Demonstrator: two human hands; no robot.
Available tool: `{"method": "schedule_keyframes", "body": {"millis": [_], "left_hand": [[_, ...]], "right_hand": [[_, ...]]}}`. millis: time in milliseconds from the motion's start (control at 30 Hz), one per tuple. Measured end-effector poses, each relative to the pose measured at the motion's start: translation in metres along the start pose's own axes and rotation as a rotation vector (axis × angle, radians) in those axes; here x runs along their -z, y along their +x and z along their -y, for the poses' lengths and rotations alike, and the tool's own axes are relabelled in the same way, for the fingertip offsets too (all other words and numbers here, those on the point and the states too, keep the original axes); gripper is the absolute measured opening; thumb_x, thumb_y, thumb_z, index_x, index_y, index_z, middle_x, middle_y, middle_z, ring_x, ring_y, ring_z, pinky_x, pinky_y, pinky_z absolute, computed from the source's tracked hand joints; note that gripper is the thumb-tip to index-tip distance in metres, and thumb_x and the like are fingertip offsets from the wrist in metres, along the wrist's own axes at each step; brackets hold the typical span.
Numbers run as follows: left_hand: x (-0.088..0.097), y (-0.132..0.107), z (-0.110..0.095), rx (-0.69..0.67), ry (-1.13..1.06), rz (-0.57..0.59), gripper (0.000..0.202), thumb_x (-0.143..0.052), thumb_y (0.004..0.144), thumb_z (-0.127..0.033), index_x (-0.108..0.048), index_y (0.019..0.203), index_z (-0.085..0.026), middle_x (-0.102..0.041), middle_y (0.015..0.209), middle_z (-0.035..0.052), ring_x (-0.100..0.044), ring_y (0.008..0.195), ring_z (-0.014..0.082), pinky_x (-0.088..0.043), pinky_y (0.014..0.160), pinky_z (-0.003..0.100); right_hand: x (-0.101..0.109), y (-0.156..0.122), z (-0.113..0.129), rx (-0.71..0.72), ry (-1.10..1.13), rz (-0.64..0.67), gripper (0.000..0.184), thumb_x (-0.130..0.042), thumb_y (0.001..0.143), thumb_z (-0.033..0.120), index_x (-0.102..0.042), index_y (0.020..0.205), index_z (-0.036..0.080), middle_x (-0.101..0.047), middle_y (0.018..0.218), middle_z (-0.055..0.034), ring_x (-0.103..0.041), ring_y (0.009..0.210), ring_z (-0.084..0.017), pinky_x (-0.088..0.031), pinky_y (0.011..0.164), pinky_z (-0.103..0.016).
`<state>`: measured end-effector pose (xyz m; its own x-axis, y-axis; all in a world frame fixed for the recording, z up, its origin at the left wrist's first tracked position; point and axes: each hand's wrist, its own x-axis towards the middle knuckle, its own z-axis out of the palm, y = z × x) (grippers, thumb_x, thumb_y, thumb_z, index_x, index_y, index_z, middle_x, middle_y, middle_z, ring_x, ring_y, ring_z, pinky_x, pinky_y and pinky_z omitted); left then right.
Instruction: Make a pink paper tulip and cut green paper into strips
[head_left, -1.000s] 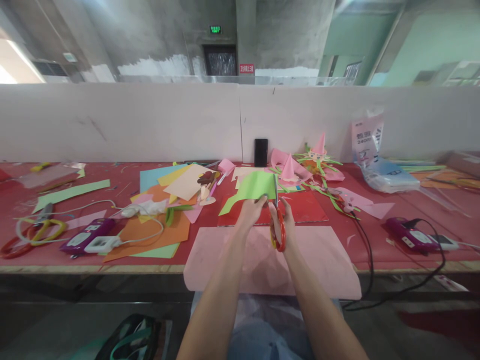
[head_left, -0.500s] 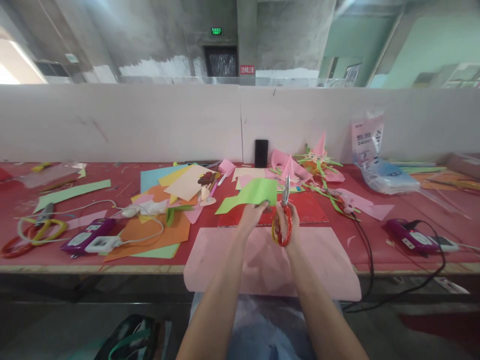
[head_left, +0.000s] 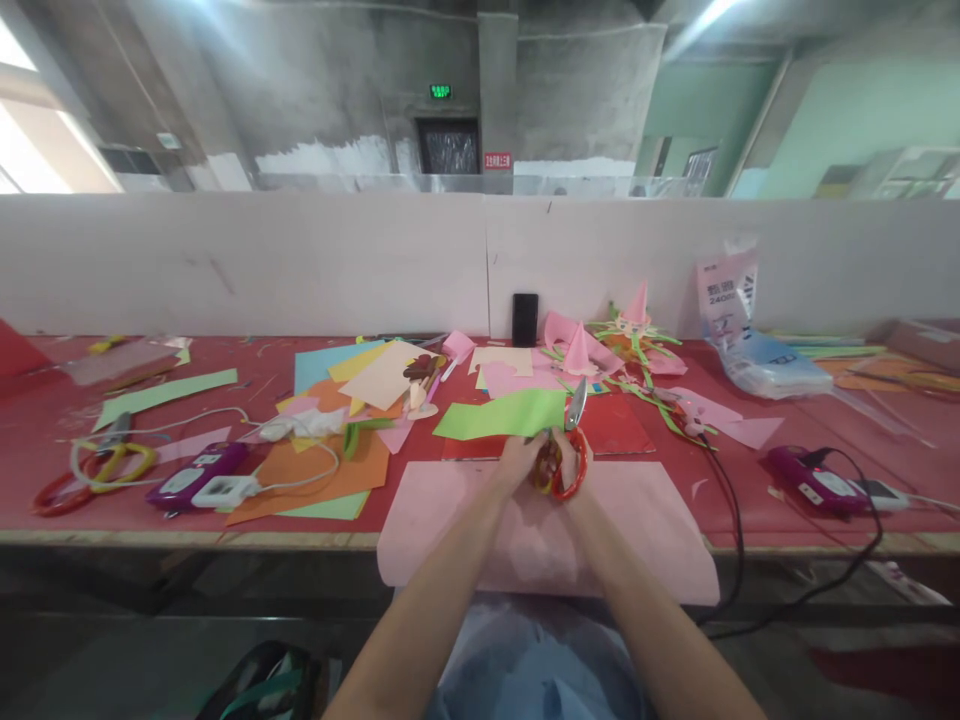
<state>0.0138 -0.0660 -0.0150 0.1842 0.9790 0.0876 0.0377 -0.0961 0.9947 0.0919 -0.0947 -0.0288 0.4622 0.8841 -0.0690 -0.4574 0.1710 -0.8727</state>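
Note:
A strip of bright green paper (head_left: 501,414) is pinched at its lower right edge by my left hand (head_left: 523,460). My right hand (head_left: 564,462) is closed around scissors (head_left: 576,472) with red and yellow handles. The blades point up and away, close beside the paper's right end; whether they are parted I cannot tell. My two hands are close together, with some fingers hidden behind the handles. Beneath them a large pink sheet (head_left: 480,540) hangs over the table's front edge, and a red sheet (head_left: 619,428) lies just beyond it.
Coloured paper sheets (head_left: 322,470), a purple power strip (head_left: 199,478) and a second pair of scissors (head_left: 97,465) lie to the left. A black phone (head_left: 525,318) leans against the white partition (head_left: 337,265). Pink paper cones (head_left: 577,352), a plastic bag (head_left: 776,370) and another purple power strip (head_left: 817,478) are right.
My hands have come together, the left moving right and lower. The green paper has swung flatter, and the scissors have dropped slightly with the blades tilted more to the right. The view has tipped up slightly.

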Motion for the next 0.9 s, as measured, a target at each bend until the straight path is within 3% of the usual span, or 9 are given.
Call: {"method": "schedule_keyframes", "body": {"millis": [133,300,533,700,900], "left_hand": [[0.003,0.001,0.004,0.038,0.015,0.025,0.016,-0.054,0.072,-0.025,-0.062,0.078,-0.013,-0.066,0.083,0.0068,-0.059,0.077,0.0170,-0.043,0.072,0.025],[0.004,0.001,0.007,0.037,0.034,0.046,0.015,-0.055,0.070,-0.027,-0.061,0.072,-0.014,-0.065,0.074,0.0051,-0.058,0.070,0.0153,-0.041,0.065,0.023],[0.005,0.001,0.004,0.120,-0.088,-0.031,0.032,-0.054,0.068,-0.043,-0.055,0.060,-0.013,-0.054,0.054,0.0005,-0.049,0.054,0.0118,-0.038,0.056,0.023],[0.005,0.002,0.003,0.143,-0.041,-0.058,0.022,-0.058,0.065,-0.034,-0.057,0.059,-0.013,-0.058,0.057,0.0011,-0.051,0.057,0.0126,-0.039,0.060,0.024],[0.003,-0.001,0.003,0.200,-0.005,-0.053,0.017,-0.060,0.066,-0.032,-0.062,0.064,-0.015,-0.065,0.069,0.0050,-0.057,0.067,0.0154,-0.041,0.065,0.025]], "right_hand": [[-0.003,-0.004,0.004,0.046,0.028,0.057,0.026,-0.062,0.063,0.035,-0.041,0.063,0.020,-0.041,0.044,0.0077,-0.039,0.035,-0.008,-0.032,0.035,-0.022],[-0.005,0.000,0.001,0.034,0.038,-0.006,0.024,-0.061,0.062,0.030,-0.039,0.060,0.020,-0.040,0.044,0.0075,-0.039,0.036,-0.008,-0.033,0.037,-0.022],[-0.002,0.004,-0.005,0.089,-0.033,-0.004,0.024,-0.059,0.064,0.031,-0.038,0.061,0.020,-0.038,0.043,0.0079,-0.037,0.036,-0.006,-0.032,0.037,-0.021],[-0.003,-0.003,0.001,0.108,-0.019,0.023,0.022,-0.056,0.068,0.033,-0.037,0.067,0.021,-0.037,0.045,0.0088,-0.038,0.037,-0.007,-0.034,0.038,-0.022],[-0.006,-0.010,0.020,0.153,-0.083,-0.064,0.018,-0.057,0.064,0.029,-0.044,0.073,0.020,-0.047,0.054,0.0058,-0.046,0.046,-0.010,-0.040,0.045,-0.024]]}}
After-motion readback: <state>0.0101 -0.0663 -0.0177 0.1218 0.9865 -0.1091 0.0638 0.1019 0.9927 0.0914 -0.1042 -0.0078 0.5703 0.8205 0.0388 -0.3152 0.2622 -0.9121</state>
